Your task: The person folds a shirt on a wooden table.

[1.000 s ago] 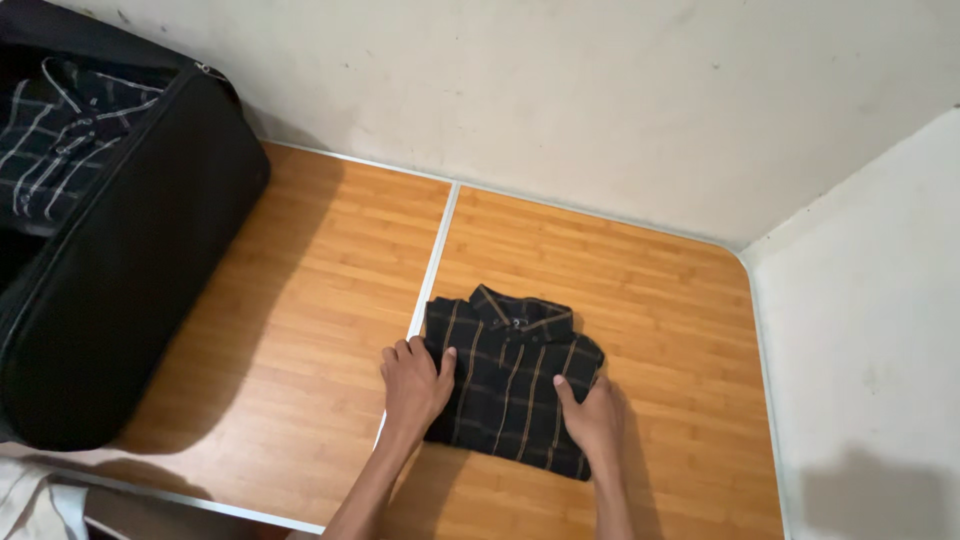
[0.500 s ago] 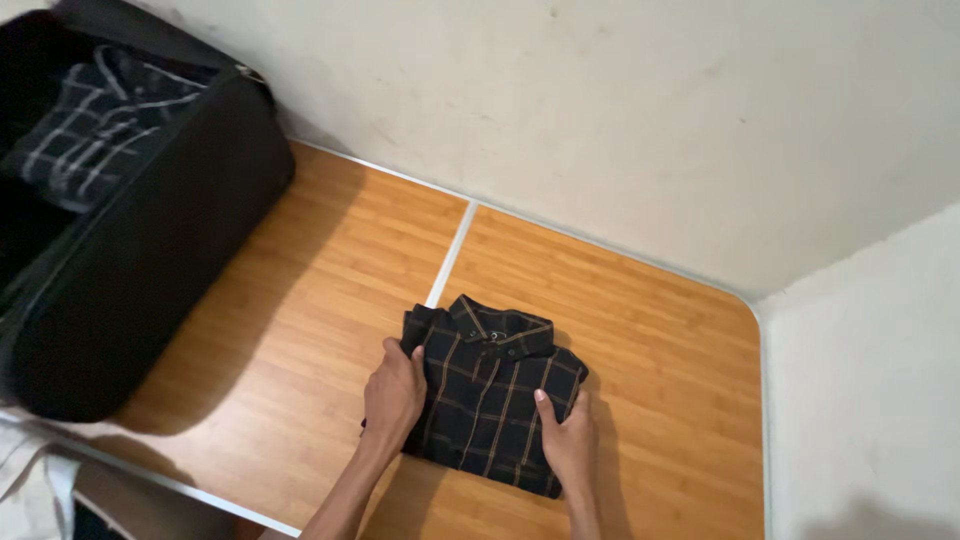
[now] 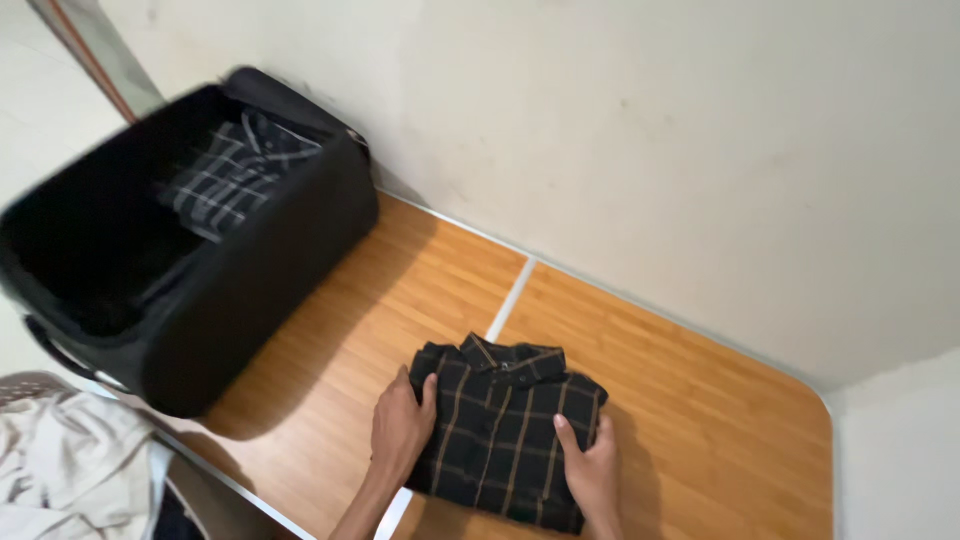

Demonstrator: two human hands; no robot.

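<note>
A folded black shirt with thin orange checks [image 3: 505,425] lies collar-up on a wooden table [image 3: 700,430]. My left hand [image 3: 400,428] grips its left edge, thumb on top and fingers curled around the side. On the shirt's right edge sits my right hand [image 3: 592,468], thumb pressed on the cloth and fingers down its side. Both forearms come in from the bottom of the view.
An open black suitcase [image 3: 230,290] stands on the table's left end with a folded dark checked shirt [image 3: 225,175] inside. Pale crumpled cloth [image 3: 65,465] lies at the bottom left. Walls close off the table's far and right sides.
The view has swung left, showing more of the suitcase's inside. Both hands stay on the shirt's edges, and the shirt has slid a little toward the table's middle seam.
</note>
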